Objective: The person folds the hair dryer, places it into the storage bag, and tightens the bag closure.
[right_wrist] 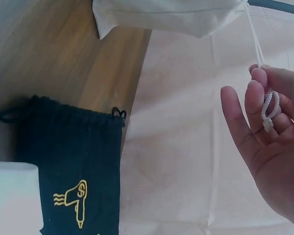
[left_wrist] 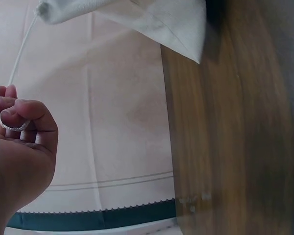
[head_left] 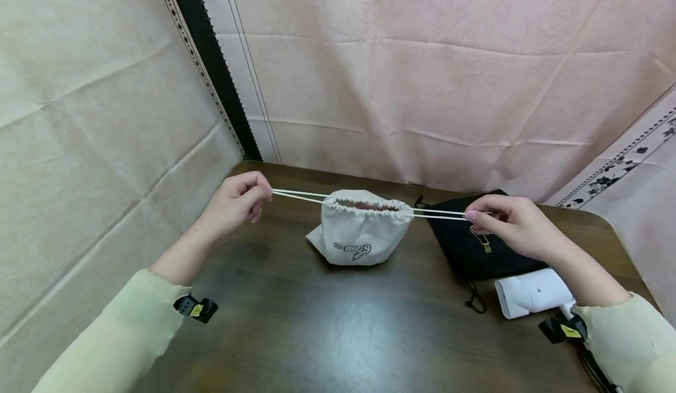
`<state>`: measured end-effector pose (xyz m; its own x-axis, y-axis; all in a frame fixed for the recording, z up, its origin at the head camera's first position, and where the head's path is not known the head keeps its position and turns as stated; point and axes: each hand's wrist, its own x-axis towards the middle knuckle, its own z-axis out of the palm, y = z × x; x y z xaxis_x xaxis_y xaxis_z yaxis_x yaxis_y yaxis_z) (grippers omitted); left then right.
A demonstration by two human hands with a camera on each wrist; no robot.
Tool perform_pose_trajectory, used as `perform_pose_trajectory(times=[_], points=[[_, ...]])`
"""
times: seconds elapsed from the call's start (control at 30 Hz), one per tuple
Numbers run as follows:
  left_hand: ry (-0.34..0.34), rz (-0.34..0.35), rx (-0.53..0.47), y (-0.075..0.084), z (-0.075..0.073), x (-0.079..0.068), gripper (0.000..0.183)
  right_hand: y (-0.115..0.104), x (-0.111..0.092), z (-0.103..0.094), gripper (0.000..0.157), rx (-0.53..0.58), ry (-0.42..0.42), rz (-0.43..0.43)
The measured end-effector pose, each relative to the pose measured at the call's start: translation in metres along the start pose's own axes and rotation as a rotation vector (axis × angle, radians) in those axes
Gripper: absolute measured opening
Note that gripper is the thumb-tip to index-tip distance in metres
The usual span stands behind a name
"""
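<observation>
A white cloth drawstring bag [head_left: 364,234] with a hair dryer print stands on the wooden table, its gathered mouth partly open. Something pinkish shows inside the mouth. Off to its left, my left hand [head_left: 240,200] pinches one pair of white cords, which run taut to the bag. On the opposite side my right hand [head_left: 509,226] pinches the other cords between thumb and fingertips. In the right wrist view the knotted cord end [right_wrist: 268,122] hangs by the palm, and the little finger is extended. The left wrist view shows the left fingers curled round the cord.
Beneath and beyond my right hand lies a black drawstring bag [head_left: 454,252] with a gold hair dryer print. A white hair dryer [head_left: 536,292] rests in front of it, partly under the right forearm. Pale patterned cloth [head_left: 422,88] hangs behind the table [head_left: 317,322].
</observation>
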<state>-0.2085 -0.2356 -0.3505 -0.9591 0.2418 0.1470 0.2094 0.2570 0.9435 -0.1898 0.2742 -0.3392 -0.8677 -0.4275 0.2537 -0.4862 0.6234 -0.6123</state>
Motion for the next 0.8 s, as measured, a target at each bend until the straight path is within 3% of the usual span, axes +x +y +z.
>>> perform_pose_trajectory(times=[0.13,0.33,0.43,0.63,0.8], points=[[-0.007,-0.005,-0.008,0.000,-0.003,-0.004,0.016,0.002,-0.001,-0.001,0.015,-0.042,0.004,-0.038],[0.031,0.027,-0.051,-0.003,-0.010,-0.010,0.016,0.010,-0.004,-0.004,0.022,-0.247,0.073,-0.205],[0.067,0.022,-0.073,-0.010,-0.018,-0.016,0.016,0.016,-0.008,-0.009,0.024,-0.311,0.104,-0.250],[0.142,-0.003,-0.032,-0.024,-0.032,-0.025,0.020,0.027,-0.019,-0.016,0.023,-0.347,0.143,-0.247],[0.129,0.005,0.010,-0.028,-0.034,-0.028,0.023,0.033,-0.026,-0.018,0.022,-0.363,0.152,-0.236]])
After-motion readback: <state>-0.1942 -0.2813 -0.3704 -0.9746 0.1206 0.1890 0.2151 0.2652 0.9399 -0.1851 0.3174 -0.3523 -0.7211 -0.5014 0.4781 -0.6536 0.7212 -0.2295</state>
